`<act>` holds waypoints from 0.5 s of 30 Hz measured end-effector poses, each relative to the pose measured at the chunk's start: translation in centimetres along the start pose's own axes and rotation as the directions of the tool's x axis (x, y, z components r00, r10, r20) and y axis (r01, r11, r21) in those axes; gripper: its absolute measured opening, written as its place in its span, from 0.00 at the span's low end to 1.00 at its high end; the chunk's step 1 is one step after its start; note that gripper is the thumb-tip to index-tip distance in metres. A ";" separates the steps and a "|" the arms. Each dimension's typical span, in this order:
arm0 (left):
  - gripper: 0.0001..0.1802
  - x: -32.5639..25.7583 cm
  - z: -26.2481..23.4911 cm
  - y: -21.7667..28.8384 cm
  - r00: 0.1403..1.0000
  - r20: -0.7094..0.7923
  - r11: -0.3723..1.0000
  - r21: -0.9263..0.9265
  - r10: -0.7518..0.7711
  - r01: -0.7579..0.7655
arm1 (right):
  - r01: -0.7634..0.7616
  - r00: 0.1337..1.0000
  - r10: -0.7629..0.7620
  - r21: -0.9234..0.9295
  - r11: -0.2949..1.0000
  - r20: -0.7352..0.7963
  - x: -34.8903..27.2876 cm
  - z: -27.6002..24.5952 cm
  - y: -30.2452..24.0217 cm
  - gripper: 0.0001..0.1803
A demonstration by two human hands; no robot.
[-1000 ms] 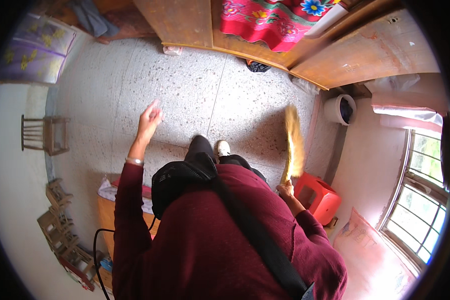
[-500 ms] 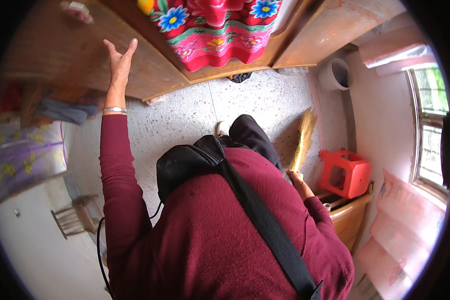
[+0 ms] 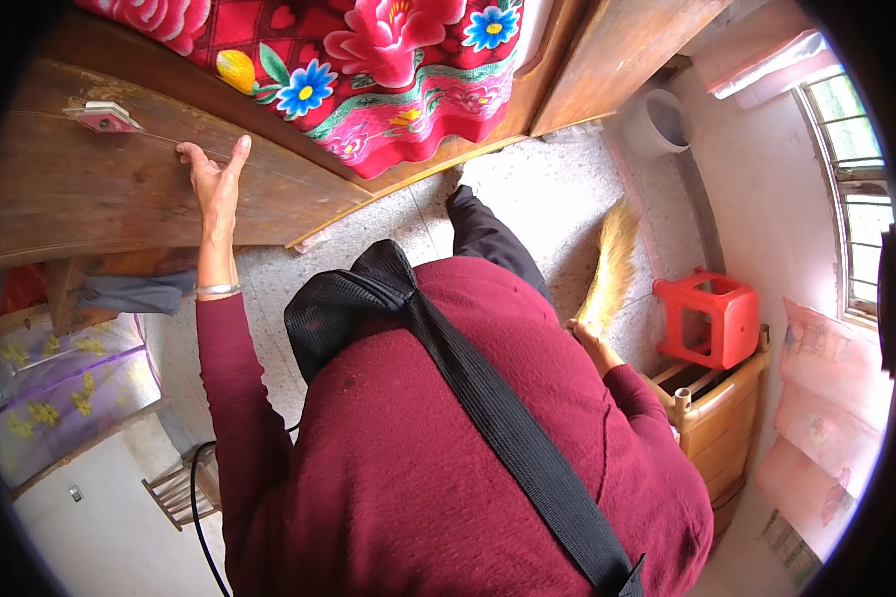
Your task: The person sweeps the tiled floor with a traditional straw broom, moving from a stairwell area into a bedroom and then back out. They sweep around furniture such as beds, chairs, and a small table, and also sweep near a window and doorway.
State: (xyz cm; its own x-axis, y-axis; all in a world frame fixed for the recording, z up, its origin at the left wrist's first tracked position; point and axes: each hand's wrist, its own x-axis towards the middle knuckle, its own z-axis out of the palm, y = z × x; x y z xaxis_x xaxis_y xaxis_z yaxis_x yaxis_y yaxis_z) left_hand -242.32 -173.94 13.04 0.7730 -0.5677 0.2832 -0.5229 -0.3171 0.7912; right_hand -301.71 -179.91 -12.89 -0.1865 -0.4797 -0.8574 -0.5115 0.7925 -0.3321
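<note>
My left hand [image 3: 212, 191] is stretched out in front of a brown wooden panel [image 3: 294, 199], thumb and fingers spread, with nothing in it. Whether its fingertips touch the wood I cannot tell. A small white and pink object [image 3: 108, 119] is on the panel beyond those fingers. Low at my right side, my right hand [image 3: 594, 348] is closed around a straw broom [image 3: 610, 264]. The broom's yellow bristles fan out ahead, over the floor; its handle is mostly hidden by my body.
A red flowered cloth [image 3: 398, 90] hangs over the wood ahead. To the right are a red plastic stool [image 3: 709, 320], a wooden cabinet [image 3: 722, 423] and a white bucket [image 3: 657, 121]. A purple-and-yellow patterned cover [image 3: 65, 383] and a wooden chair [image 3: 181, 493] lie left. The floor [image 3: 538, 189] is speckled.
The view has shifted, with the wooden panel and flowered cloth now nearer. One foot has stepped forward toward the wood. My left hand stays spread; the broom remains in my right hand.
</note>
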 end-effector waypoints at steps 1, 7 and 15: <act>0.56 0.4 -0.2 -0.9 1.000 0.009 1.000 -0.010 0.010 -0.010 | -0.008 1.000 0.006 -0.064 0.998 -0.023 -1.7 0.3 -1.9 0.12; 0.57 0.6 0.2 -0.5 0.999 -0.015 0.999 0.039 0.030 -0.029 | 0.012 0.994 -0.004 0.065 0.998 -0.109 0.1 0.6 -1.4 0.17; 0.53 0.3 0.4 -0.6 0.998 -0.023 0.984 -0.165 0.066 -0.069 | 0.093 0.969 -0.095 -0.020 0.995 -0.228 1.2 -1.1 0.5 0.16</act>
State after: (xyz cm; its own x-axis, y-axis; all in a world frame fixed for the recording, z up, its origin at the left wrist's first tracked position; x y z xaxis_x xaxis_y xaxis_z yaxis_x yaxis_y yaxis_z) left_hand -241.91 -174.26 12.41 0.7450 -0.5696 0.3472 -0.5081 -0.1472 0.8486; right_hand -303.16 -180.51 -13.65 -0.3228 -0.6261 -0.7098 -0.5432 0.7367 -0.4028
